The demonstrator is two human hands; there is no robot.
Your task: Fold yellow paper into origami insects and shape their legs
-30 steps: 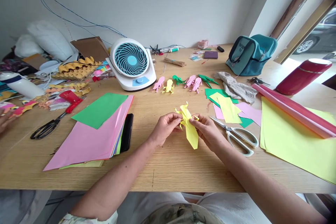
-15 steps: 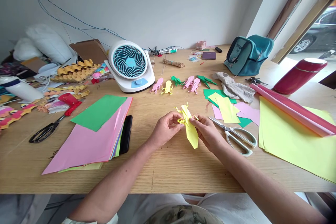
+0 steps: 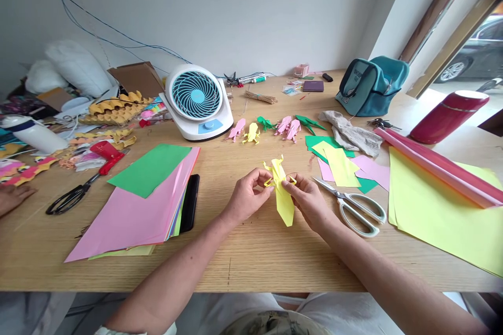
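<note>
Between my hands, above the table, is a yellow origami figure [image 3: 283, 203] with thin folded legs and a long pointed lower end. My left hand [image 3: 251, 193] pinches a leg on its left side. On the other side, my right hand [image 3: 308, 196] grips the figure's edge between thumb and fingers. Beyond them stand finished-looking paper figures: a yellow one [image 3: 251, 133], a pink one [image 3: 237, 130], a green one [image 3: 266, 123], and more pink and green ones beside these. White-handled scissors [image 3: 356, 207] lie just right of my right hand.
Stacked coloured paper [image 3: 137, 214] and a black phone [image 3: 190, 203] lie left. A fan [image 3: 198, 99] stands behind. Black-handled scissors [image 3: 73, 196] lie farther left, near another person's hand [image 3: 14, 199]. Paper scraps [image 3: 340, 164], yellow sheets [image 3: 440, 214] and a red flask [image 3: 448, 116] are right.
Another person's hand has come into view at the left edge. The yellow figure has turned slightly in my hands, its lower end shifting left. My grip stays about the same.
</note>
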